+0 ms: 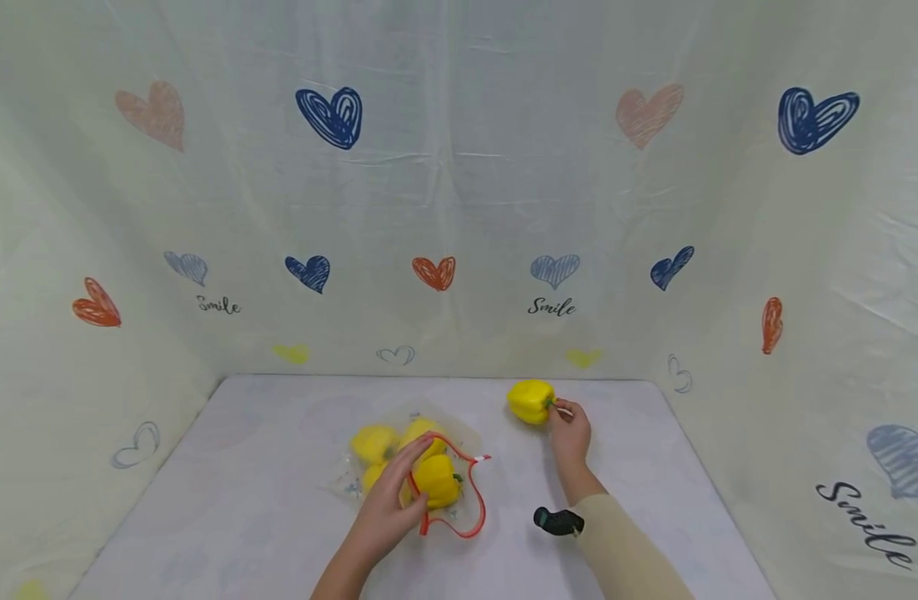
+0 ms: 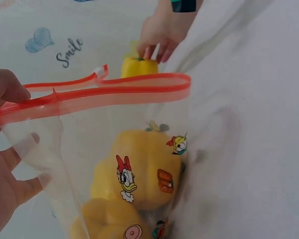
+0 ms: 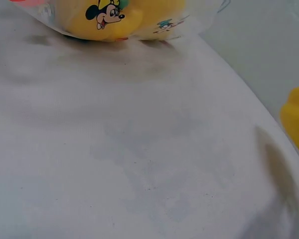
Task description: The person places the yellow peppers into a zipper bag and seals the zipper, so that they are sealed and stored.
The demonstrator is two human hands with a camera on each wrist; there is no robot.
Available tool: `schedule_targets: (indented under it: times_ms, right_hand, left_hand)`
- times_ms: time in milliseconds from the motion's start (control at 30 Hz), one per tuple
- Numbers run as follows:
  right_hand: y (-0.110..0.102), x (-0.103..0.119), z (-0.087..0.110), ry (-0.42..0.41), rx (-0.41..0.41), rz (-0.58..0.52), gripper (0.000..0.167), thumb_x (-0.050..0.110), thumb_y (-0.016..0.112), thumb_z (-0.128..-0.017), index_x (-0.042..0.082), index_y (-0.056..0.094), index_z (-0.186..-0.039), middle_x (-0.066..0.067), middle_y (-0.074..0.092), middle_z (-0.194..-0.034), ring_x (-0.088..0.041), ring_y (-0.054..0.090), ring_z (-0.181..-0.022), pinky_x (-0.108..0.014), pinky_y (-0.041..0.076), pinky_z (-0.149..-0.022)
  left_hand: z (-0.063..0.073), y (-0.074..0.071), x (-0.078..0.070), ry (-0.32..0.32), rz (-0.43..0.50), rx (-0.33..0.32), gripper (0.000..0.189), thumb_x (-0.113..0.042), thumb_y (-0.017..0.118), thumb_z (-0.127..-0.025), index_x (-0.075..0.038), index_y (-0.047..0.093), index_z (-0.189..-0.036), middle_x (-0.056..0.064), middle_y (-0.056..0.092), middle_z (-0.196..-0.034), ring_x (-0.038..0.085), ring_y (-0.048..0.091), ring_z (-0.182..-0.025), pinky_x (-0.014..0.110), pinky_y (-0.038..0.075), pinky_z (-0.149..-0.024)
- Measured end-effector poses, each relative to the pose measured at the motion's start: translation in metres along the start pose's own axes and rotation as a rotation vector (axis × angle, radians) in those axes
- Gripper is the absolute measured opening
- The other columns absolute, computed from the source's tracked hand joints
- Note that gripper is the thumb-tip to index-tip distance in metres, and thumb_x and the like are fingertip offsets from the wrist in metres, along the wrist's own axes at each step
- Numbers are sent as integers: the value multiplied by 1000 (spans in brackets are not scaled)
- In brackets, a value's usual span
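A clear zip bag with an orange-red zip and cartoon prints (image 2: pixel 114 85) has several yellow bell peppers (image 1: pixel 438 481) inside. My left hand (image 1: pixel 389 506) holds the bag's mouth, thumb at the zip edge and other fingers along the plastic. The mouth gapes towards the right in the head view. Off to the bag's right, my right hand (image 1: pixel 571 433) pinches the green stem of another yellow bell pepper (image 1: pixel 529 402) near the far edge of the table. Part of that pepper (image 3: pixel 298 119) shows at the right border of the right wrist view; the right hand is out of that frame.
A whitish cloth covers the table (image 1: pixel 248 483). Pale curtains (image 1: pixel 443 200) printed with hearts and "Smile" rise behind it and at both sides. A small black device (image 1: pixel 559 522) sits by the right sleeve (image 1: pixel 627 550).
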State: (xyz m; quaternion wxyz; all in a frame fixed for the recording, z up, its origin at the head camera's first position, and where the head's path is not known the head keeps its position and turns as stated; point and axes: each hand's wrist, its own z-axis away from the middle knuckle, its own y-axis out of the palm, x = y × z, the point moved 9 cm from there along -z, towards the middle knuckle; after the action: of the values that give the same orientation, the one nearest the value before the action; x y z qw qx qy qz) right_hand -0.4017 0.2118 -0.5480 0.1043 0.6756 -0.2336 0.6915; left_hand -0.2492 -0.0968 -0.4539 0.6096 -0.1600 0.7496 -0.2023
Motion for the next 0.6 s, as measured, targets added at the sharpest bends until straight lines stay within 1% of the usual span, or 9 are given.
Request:
schedule_targets:
  times_ms: [233,433,600]
  right_hand:
    - [-10,-1,9,1,4,-35,16,9,60,-94,-1,58,-106,-15,60,-122,-28,55,-97,-14,45,-64]
    - [-17,1,18,4,18,-84,17,11,62,-94,-2,60,-105,-13,61,-124,-26,56,-100,-13,47,-65]
    - [-24,4,30,21,25,-130,18,11,65,-93,-2,60,-104,-11,61,-125,-26,57,-105,-11,48,-69]
  left_hand:
    - [-1,2,-1,8,-7,1,77,7,66,-81,-32,45,-144,-10,39,-150,23,34,-139,53,34,-106]
    - [-2,3,-1,7,-10,-2,76,8,67,-81,-29,46,-144,-8,39,-150,24,35,-139,53,35,-106]
    - [-2,2,-1,7,-17,-2,75,7,67,-81,-27,46,-144,-6,40,-150,26,36,-139,54,36,-105]
